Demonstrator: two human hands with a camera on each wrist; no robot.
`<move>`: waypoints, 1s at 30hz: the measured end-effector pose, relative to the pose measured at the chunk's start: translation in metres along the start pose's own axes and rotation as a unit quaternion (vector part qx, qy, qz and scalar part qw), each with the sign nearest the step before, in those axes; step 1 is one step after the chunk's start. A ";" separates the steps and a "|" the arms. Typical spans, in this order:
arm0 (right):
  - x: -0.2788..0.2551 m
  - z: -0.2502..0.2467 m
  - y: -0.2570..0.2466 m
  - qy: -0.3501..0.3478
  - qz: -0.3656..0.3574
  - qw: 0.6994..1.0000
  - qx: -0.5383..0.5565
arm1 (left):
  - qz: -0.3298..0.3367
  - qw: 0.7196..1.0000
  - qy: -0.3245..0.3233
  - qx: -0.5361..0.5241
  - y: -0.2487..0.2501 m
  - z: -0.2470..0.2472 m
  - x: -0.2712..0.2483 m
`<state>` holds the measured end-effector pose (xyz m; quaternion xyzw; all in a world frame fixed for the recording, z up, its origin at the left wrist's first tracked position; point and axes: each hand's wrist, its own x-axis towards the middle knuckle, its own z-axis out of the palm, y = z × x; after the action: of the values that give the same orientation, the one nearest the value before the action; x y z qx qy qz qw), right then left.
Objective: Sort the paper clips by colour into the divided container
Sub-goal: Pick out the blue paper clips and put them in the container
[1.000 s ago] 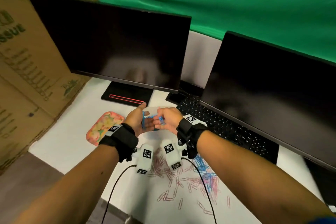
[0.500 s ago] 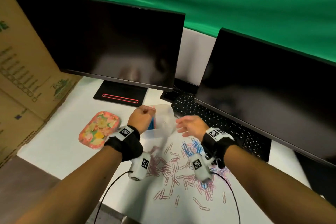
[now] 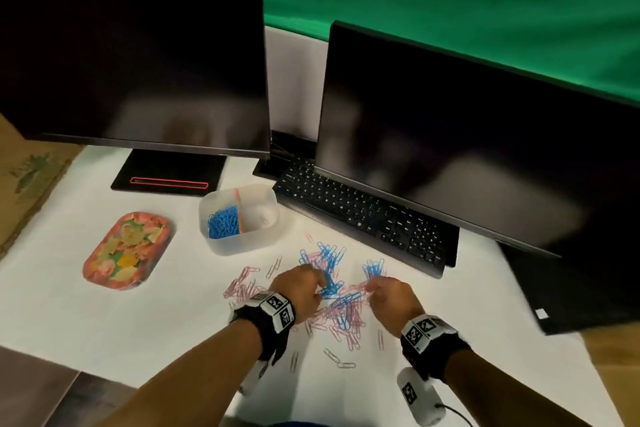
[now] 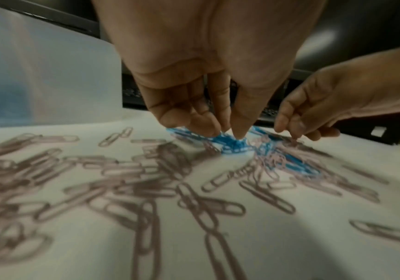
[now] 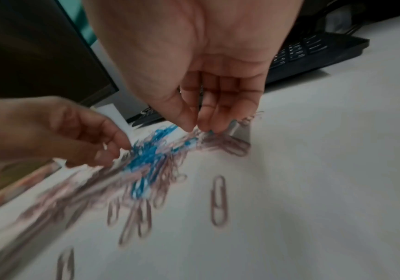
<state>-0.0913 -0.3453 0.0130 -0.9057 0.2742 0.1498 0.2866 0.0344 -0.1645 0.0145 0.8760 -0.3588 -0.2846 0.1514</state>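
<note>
A heap of blue paper clips (image 3: 329, 262) mixed with pink paper clips (image 3: 242, 284) lies on the white table. Behind it stands the translucent divided container (image 3: 242, 243), with blue clips (image 3: 223, 222) in its left compartment. My left hand (image 3: 320, 282) is down in the heap. In the left wrist view the left hand (image 4: 230, 134) pinches blue clips between thumb and fingers. My right hand (image 3: 372, 288) is at the heap's right side. In the blurred right wrist view, the right hand (image 5: 200, 129) closes thumb and fingers on clips there.
A black keyboard (image 3: 363, 215) and two dark monitors (image 3: 138, 62) stand behind the container. A floral tray (image 3: 126, 250) lies to the left and cardboard boxes (image 3: 31, 170) line the far left. The table's front edge (image 3: 104, 378) is near my forearms.
Both hands were raised by the container with blue clips a second ago. They have since come down and toward me onto the heap on the table.
</note>
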 end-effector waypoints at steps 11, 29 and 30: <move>-0.026 0.035 0.031 0.017 -0.213 0.973 -0.085 | -0.015 0.996 0.025 0.082 0.003 0.015 0.002; -0.002 0.012 -0.001 0.033 -0.162 0.986 0.003 | -0.066 0.930 0.077 -0.354 -0.018 0.003 -0.018; 0.002 0.010 -0.008 0.029 -0.161 0.987 0.003 | -0.063 0.923 0.056 -0.375 -0.021 0.002 -0.019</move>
<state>-0.0865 -0.3342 0.0076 -0.9410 0.1337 0.0743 0.3019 0.0333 -0.1369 0.0101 0.7904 -0.1612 -0.3578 0.4704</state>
